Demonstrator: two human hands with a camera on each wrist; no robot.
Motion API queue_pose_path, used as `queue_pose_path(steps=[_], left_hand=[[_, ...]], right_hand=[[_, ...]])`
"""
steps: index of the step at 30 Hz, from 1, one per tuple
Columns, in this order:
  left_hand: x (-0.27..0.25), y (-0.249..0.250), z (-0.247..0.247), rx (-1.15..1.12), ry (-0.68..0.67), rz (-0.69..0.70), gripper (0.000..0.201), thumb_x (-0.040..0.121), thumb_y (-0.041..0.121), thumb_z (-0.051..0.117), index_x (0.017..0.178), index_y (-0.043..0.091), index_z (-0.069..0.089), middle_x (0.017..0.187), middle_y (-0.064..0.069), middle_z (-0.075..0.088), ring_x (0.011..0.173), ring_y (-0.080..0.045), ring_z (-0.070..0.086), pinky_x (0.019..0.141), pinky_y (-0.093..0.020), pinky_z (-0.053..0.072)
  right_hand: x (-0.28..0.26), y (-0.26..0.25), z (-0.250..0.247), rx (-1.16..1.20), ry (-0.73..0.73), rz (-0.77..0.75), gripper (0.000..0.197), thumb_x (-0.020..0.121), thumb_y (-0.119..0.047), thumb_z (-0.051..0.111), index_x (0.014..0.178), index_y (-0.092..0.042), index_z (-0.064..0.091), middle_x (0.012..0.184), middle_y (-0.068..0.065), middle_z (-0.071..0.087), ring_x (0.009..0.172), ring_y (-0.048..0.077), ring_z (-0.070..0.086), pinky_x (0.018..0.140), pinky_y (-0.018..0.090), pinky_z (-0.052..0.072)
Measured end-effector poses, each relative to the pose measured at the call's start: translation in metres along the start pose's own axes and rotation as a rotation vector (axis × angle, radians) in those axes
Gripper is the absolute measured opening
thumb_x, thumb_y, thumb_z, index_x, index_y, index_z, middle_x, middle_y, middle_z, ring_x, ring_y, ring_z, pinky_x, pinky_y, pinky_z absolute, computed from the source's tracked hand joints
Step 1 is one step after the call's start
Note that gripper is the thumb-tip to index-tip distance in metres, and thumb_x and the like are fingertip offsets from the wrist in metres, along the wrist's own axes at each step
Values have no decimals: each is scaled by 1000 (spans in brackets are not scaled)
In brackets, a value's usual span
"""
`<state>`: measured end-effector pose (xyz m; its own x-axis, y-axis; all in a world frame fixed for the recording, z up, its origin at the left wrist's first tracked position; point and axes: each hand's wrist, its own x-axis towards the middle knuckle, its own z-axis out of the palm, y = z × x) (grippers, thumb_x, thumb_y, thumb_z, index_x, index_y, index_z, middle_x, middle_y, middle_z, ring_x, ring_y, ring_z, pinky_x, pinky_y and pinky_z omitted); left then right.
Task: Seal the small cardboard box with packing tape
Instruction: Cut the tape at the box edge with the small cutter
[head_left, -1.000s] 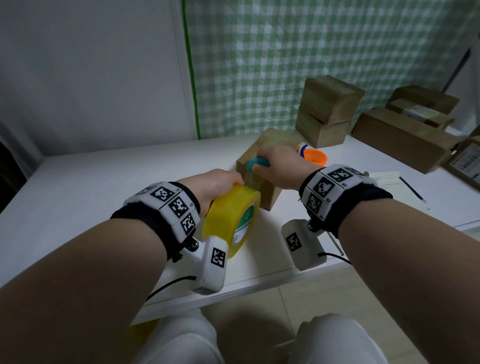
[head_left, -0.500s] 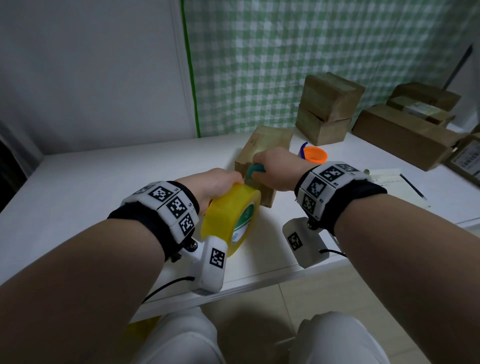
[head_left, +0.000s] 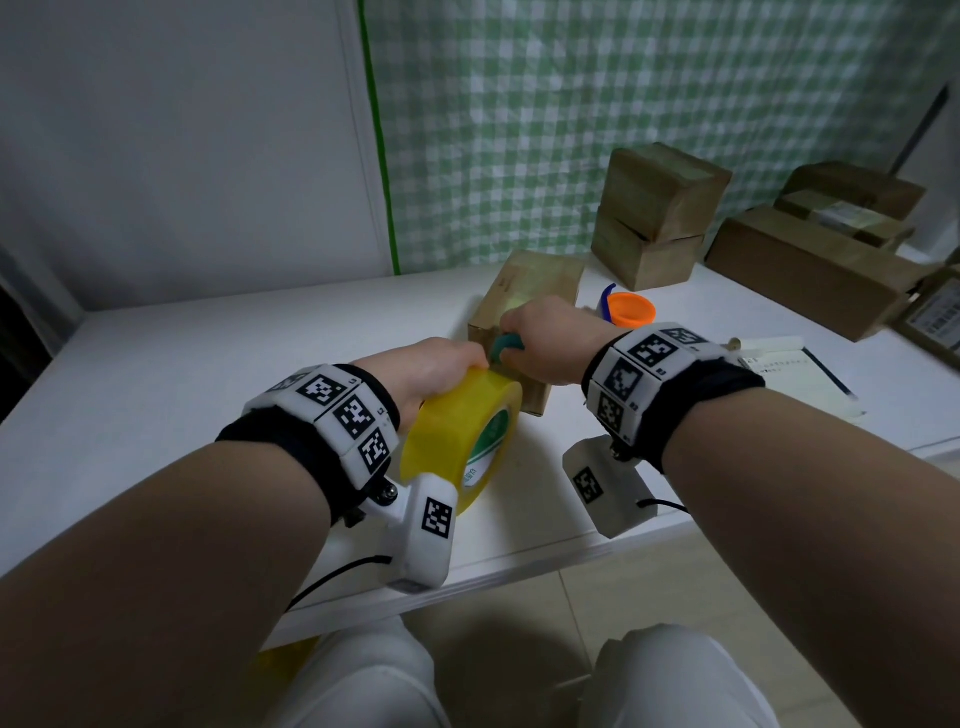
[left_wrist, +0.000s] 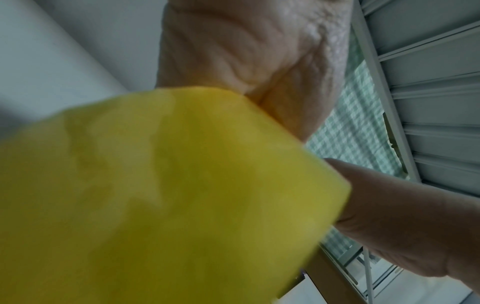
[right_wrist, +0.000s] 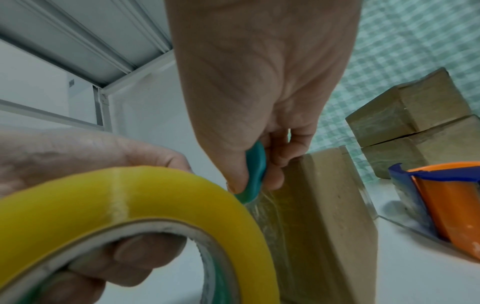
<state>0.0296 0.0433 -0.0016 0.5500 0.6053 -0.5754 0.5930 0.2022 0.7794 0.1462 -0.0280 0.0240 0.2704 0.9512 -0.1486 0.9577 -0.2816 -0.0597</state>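
Observation:
A small brown cardboard box stands on the white table in front of me. My left hand grips a big yellow roll of packing tape, fingers through its core, right against the box's near side. My right hand pinches a small teal cutter at the stretch of clear tape between roll and box. The cutter's edge is hidden by my fingers.
An orange and blue tape dispenser sits just right of the box. Two stacked boxes and several more cartons fill the back right. A notepad lies by my right wrist. A green checked curtain hangs behind.
My right hand with the teal cutter slid slightly toward me along the box, down to the tape by the roll. The left hand and roll stayed in place.

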Motion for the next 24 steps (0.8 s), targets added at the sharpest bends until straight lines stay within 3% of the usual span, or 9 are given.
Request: queue_pose_path(steps=[4, 7, 12, 17, 21, 24], left_hand=[[2, 0, 0, -9, -4, -3, 37, 91, 30, 51, 120, 7, 54, 119, -26, 62, 110, -41, 61, 98, -52, 48], [3, 0, -1, -14, -10, -4, 39, 91, 31, 51, 121, 7, 54, 119, -26, 63, 110, -42, 61, 98, -52, 48], [5, -1, -1, -7, 3, -6, 40, 90, 32, 52, 121, 7, 54, 118, -26, 63, 107, -41, 62, 98, -52, 48], [6, -2, -2, -23, -5, -17, 43, 88, 34, 54, 122, 8, 54, 118, -25, 64, 109, -42, 61, 98, -54, 47], [6, -2, -3, -16, -14, -11, 41, 90, 33, 54, 122, 7, 54, 120, -25, 63, 111, -42, 61, 98, -53, 47], [6, -2, -3, -11, -18, -15, 42, 89, 34, 54, 122, 8, 54, 119, -25, 63, 110, -41, 61, 98, -53, 48]], right_hand=[[0, 0, 0, -12, 3, -6, 32, 98, -22, 41, 122, -6, 55, 119, 14, 60, 90, 24, 51, 71, 27, 35], [1, 0, 1, -12, 1, -16, 31, 97, -23, 43, 121, -8, 56, 118, 13, 60, 100, 27, 57, 71, 28, 36], [1, 1, -2, -15, -9, -37, 30, 97, -21, 42, 120, -8, 56, 119, 13, 60, 91, 23, 50, 72, 28, 34], [0, 1, -7, -58, -45, -45, 34, 98, -20, 41, 127, -9, 52, 125, 13, 57, 109, 28, 54, 74, 27, 32], [2, 1, -7, -89, -52, -56, 33, 98, -21, 41, 125, -8, 54, 121, 12, 59, 91, 23, 48, 74, 27, 34], [4, 5, -5, -61, -42, -59, 31, 97, -22, 43, 122, -10, 55, 113, 11, 59, 88, 20, 45, 73, 28, 35]])
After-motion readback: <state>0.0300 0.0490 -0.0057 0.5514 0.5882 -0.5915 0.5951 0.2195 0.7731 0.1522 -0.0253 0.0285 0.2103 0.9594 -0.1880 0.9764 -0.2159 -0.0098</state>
